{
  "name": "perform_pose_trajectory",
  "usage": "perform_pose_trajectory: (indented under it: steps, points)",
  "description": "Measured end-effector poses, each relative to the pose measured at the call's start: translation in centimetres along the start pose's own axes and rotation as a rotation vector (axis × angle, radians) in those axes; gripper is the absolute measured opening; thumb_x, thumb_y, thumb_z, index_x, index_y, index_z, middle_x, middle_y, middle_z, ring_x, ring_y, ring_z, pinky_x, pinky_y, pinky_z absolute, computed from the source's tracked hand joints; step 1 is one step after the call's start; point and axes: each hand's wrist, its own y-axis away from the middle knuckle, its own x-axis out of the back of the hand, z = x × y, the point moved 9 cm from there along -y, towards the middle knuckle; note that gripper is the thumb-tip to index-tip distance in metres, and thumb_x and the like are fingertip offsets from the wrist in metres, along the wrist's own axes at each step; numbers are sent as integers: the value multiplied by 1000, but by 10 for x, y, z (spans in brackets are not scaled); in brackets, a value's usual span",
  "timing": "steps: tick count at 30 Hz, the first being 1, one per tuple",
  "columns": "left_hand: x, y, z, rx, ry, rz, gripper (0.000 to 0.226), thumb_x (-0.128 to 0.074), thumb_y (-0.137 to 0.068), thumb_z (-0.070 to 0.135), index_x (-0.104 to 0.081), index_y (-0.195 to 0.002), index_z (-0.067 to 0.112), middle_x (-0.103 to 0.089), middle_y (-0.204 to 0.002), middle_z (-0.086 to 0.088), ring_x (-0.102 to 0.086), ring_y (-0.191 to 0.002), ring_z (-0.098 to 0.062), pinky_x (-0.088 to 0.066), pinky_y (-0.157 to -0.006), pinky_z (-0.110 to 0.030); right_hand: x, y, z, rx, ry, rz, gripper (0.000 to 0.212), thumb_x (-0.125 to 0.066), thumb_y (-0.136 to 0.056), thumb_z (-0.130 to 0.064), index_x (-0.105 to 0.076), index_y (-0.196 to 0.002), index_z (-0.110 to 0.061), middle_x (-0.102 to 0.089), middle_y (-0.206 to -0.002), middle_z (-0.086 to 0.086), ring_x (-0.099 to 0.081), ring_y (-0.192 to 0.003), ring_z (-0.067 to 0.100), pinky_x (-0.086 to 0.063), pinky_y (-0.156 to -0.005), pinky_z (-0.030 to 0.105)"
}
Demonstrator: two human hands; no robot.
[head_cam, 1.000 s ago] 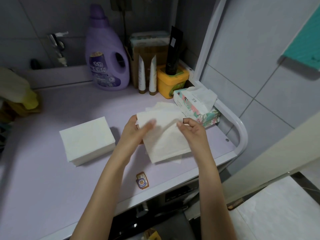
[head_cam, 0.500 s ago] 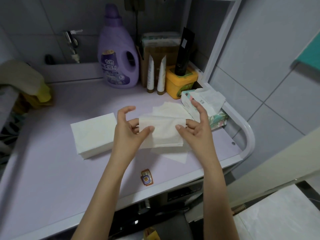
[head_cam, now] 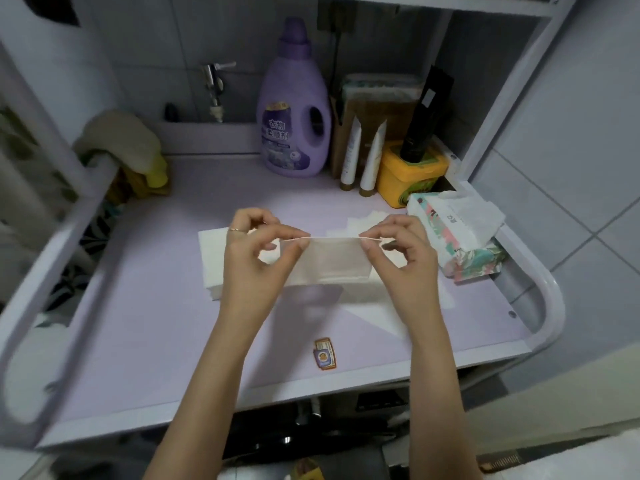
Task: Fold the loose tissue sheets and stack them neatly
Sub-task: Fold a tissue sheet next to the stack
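Head view: we held one sheet [head_cam: 329, 261] up off the counter [head_cam: 145, 306]. Our left hand [head_cam: 256, 258] pinched one end of its top edge between thumb and forefinger, and our right hand [head_cam: 401, 258] pinched the other end, with the other fingers curled clear. The edge was pulled taut between them so the sheet hung flat and its layers lined up; we judged the fold was being squared. The stack [head_cam: 212, 261] lay on the counter at 9 o'clock of the sheet, partly behind our left hand, near enough for a short carry. Loose sheets [head_cam: 374, 310] lay beneath it and toward 5 o'clock, not yet folded. The pack [head_cam: 457, 233] sat at 3 o'clock, well apart from the stack, keeping folded and unfolded tissue separate.
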Motion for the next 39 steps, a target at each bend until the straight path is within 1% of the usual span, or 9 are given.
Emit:
perform_pose_trajectory:
  steps: [3, 6, 8, 11, 14, 20, 23, 27, 39]
  points:
    - [8, -1, -7, 86, 153, -70, 6, -66, -78, 32, -62, -74, 30, -57, -110, 11, -56, -108, -7, -41, -85, -19, -18, -6, 0, -39, -137, -76, 7, -66, -83, -22, -61, -78, -19, -64, -100, -3, -60, -97, 5, -43, -85, 18]
    - [13, 1, -12, 209, 313, -132, 11, -63, -89, 9, -57, -82, 14, -68, -87, 16, -61, -81, 2, -43, -67, -9, -40, -7, 3, -170, -297, -93, 11, -63, -86, -20, -55, -78, -17, -49, -66, 9, -42, -60, 16, -34, -56, 20]
    - [14, 4, -18, 284, 310, -174, 14, -65, -86, 4, -61, -95, 13, -71, -84, 15, -64, -77, -1, -47, -62, -12, -50, -9, 4, -225, -312, -54, 15, -63, -92, -16, -54, -80, -19, -40, -57, 10, -31, -55, 18, -27, -49, 24]
    - [28, 5, -33, 358, 252, -123, 29, -70, -82, 0, -65, -102, 19, -71, -91, 7, -67, -78, -6, -52, -59, -19, -69, -16, 12, -323, -283, -79, 11, -61, -93, -19, -59, -83, -16, -49, -52, -2, -42, -48, 12, -35, -47, 20]
    - [47, 2, -52, 419, 200, 8, 28, -68, -84, 1, -65, -110, 12, -70, -96, 1, -65, -78, -5, -52, -57, -18, -96, -16, 27, -440, -276, -270, 9, -67, -89, -18, -64, -86, -10, -68, -62, -3, -62, -56, 11, -47, -52, 19]
    - [69, 4, -89, 518, 36, 186, 25, -73, -80, 4, -62, -102, 11, -67, -87, 3, -62, -67, -13, -56, -60, -27, -125, -20, 56, -489, -154, -285, 14, -71, -87, -15, -65, -84, -2, -63, -60, 0, -53, -43, 5, -42, -55, 18]
    - [76, 11, -106, 568, -113, 205, 26, -76, -79, 12, -62, -100, 14, -65, -80, 3, -61, -64, -15, -53, -68, -37, -137, -18, 70, -502, -61, -322, 18, -73, -85, -20, -65, -80, -4, -59, -56, 2, -51, -47, 10, -43, -63, 26]
    - [85, 18, -111, 590, -246, 229, 20, -73, -81, 20, -61, -97, 18, -64, -79, 1, -62, -65, -12, -47, -62, -30, -141, -16, 77, -494, 26, -370, 23, -71, -86, -25, -62, -71, -10, -57, -48, -4, -52, -53, 12, -44, -67, 29]
    - [82, 23, -115, 598, -186, 216, 26, -71, -77, 4, -60, -98, 15, -56, -72, 5, -51, -58, -8, -44, -60, -27, -144, -8, 84, -511, -73, -355, 15, -72, -84, -15, -60, -74, -14, -59, -60, -4, -53, -54, 11, -43, -63, 29]
